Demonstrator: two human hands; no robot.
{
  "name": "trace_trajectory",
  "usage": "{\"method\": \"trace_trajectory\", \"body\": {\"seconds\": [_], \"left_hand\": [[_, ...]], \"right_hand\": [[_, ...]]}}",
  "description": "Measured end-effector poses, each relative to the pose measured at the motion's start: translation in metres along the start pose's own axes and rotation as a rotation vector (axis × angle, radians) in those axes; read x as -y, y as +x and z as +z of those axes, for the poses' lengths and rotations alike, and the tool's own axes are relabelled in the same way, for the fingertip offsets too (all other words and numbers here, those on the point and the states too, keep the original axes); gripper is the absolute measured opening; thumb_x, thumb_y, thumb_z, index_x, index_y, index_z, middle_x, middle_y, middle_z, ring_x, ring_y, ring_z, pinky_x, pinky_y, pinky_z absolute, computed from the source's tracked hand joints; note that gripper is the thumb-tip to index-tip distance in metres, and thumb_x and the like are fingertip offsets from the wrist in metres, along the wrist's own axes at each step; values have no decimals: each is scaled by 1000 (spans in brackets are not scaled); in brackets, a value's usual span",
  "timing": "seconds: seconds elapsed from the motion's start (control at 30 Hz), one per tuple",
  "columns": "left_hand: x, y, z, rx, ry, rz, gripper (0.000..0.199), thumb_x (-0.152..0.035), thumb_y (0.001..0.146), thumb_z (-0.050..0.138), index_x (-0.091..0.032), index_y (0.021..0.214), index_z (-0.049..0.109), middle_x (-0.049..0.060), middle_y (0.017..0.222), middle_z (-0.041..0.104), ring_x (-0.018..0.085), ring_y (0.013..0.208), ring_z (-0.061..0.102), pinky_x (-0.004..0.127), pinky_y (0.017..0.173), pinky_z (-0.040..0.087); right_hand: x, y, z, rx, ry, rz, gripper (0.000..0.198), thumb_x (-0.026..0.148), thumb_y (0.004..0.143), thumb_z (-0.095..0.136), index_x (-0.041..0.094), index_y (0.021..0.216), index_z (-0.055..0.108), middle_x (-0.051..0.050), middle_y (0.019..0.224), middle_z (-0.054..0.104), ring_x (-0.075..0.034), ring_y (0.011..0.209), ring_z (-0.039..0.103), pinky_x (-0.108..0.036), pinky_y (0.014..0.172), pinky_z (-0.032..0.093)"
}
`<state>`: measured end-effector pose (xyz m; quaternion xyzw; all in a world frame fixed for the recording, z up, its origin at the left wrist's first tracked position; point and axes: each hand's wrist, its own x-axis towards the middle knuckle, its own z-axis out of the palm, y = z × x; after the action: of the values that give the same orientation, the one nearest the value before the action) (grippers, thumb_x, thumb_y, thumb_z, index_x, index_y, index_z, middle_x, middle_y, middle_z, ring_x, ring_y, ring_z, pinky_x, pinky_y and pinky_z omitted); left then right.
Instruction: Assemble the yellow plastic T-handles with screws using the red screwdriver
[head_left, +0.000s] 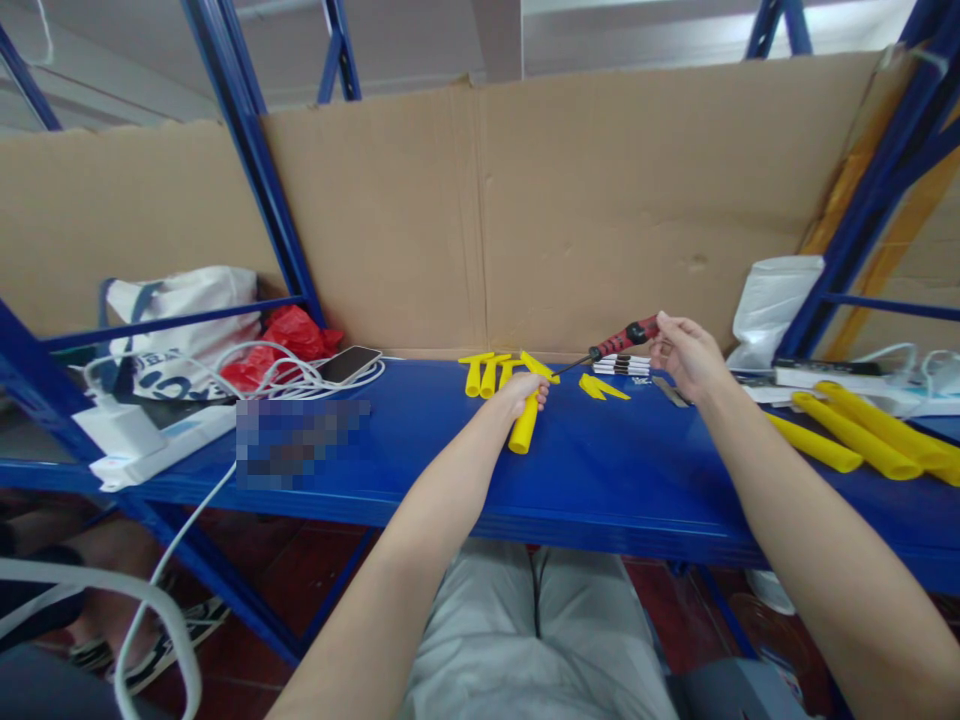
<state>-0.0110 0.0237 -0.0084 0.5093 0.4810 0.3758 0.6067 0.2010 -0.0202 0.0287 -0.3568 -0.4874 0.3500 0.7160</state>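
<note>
My left hand (529, 390) is closed around a yellow tube (523, 432), which stands tilted over the blue tabletop with a yellow crosspiece at its upper end. With the fingertips of my right hand (684, 352) I pinch the butt of a screwdriver (616, 342) that has a red and black handle. Its thin shaft points left and down to the top of the tube, where the tip is hidden. Beyond my left hand stand several yellow T-shaped pieces (487, 376). Small flat yellow pieces (600, 387) lie between my hands, and a flat metal piece (670, 391) lies below the right one.
Long yellow tubes (862, 435) lie at the right. Small white packets (621, 366) are stacked behind the screwdriver. To the left are a phone (351, 365), coiled white cable, a power strip (169, 450), a red bag (289, 345) and a cloth bag (187, 310). Cardboard (600, 200) closes the back.
</note>
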Motion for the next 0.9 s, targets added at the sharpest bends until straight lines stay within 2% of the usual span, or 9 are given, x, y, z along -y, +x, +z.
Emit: {"method": "trace_trajectory", "body": {"seconds": [0.2,0.37,0.5,0.63,0.73,0.9], "left_hand": [[0,-1,0,-6,4,3,23,-7,81,42,-17,60,38,-7,43,36,3,35,32,17,39,26],[0,0,0,-7,1,13,22,-7,80,44,-17,61,38,-6,43,36,3,35,32,17,38,26],[0,0,0,0,7,14,22,-6,80,41,-17,61,39,-6,43,36,4,35,32,17,38,26],[0,1,0,-4,12,11,22,-6,80,41,-17,61,38,-6,42,36,4,35,33,18,38,27],[1,3,0,-14,10,15,21,-6,79,43,-17,61,39,-7,42,36,4,35,33,18,38,27],[1,3,-1,-7,5,16,22,-6,80,42,-17,61,38,-7,40,36,3,33,33,18,38,27]], "right_hand": [[1,-1,2,-19,9,64,33,40,63,71,19,61,46,8,40,38,-6,33,38,-19,31,31],[1,-1,1,18,2,72,28,43,66,67,19,66,53,8,36,32,-6,32,34,-19,32,29],[1,-1,1,52,22,45,26,42,68,66,18,73,56,6,42,39,-7,37,40,-18,34,32],[2,-1,0,51,49,48,21,35,70,65,18,68,53,3,52,50,-7,44,48,-18,38,39],[2,-1,0,57,47,55,22,35,69,67,19,67,52,4,52,50,-7,42,47,-18,37,38],[1,-1,1,-2,54,13,30,38,59,74,19,65,52,6,51,49,-6,41,44,-17,34,36]]}}
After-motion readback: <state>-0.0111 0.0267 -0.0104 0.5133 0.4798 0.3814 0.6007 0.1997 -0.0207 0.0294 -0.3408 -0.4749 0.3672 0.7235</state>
